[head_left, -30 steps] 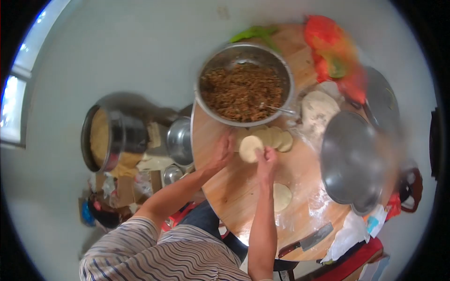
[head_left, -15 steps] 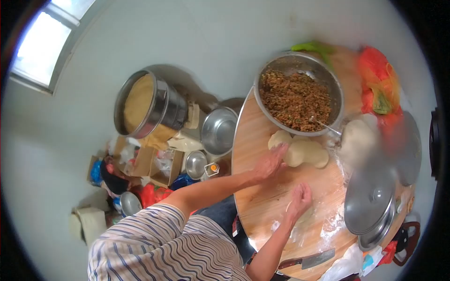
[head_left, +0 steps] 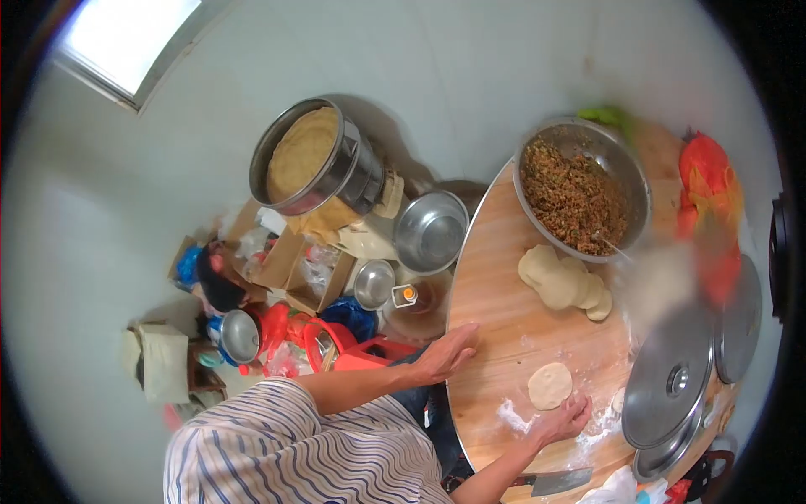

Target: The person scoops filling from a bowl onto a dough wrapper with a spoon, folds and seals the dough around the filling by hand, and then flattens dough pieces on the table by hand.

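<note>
My left hand [head_left: 449, 353] is at the near edge of the round wooden table [head_left: 495, 336], fingers stretched out and holding nothing. My right hand [head_left: 564, 422] rests low over the floured tabletop with its fingers curled together; whatever is inside them is hidden. Just beyond its fingertips a flat round of dough [head_left: 550, 385] lies on the wood. Farther off, several overlapping dough rounds [head_left: 561, 281] form a row beside a large metal bowl [head_left: 642, 214] of chopped brown filling [head_left: 571, 193], which has a utensil handle sticking out.
A cleaver [head_left: 562, 481] lies near my right forearm. Metal lids [head_left: 672, 378] and a blurred pale lump [head_left: 659, 273] occupy the table's far side, with a red bag [head_left: 705, 168] behind. Off the table stand a steamer pot [head_left: 357, 172], a metal basin [head_left: 431, 233] and boxes [head_left: 319, 273].
My left hand has left the overlapping dough rounds and drawn back to the table edge. My right hand has shifted, and the single dough round shows fully. The view has also shifted.
</note>
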`<act>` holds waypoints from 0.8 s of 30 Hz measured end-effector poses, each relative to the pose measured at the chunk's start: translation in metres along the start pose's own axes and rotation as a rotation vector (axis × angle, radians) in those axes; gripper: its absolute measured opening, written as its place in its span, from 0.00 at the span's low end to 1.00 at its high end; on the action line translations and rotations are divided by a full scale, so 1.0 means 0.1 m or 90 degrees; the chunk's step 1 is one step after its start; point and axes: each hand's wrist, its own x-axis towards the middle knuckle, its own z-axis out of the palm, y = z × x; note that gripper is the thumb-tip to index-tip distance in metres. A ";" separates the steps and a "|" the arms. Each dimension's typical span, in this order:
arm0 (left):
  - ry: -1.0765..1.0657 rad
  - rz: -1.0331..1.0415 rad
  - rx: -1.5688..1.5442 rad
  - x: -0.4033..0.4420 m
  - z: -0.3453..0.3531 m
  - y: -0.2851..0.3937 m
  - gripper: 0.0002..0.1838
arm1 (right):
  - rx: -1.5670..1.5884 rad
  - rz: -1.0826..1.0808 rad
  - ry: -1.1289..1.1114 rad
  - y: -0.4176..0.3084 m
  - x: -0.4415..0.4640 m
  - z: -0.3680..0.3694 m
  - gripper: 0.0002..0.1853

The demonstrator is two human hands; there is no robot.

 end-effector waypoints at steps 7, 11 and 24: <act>-0.031 -0.003 -0.047 0.07 0.14 0.17 0.28 | -0.185 -0.030 0.021 0.47 0.20 -0.39 0.17; 0.001 0.054 -0.063 0.10 0.23 0.21 0.27 | -0.225 -0.021 -0.019 0.65 0.23 -0.47 0.14; -0.137 0.006 -0.178 0.41 0.66 0.62 0.20 | -0.477 0.103 -0.031 0.40 0.07 -0.44 0.17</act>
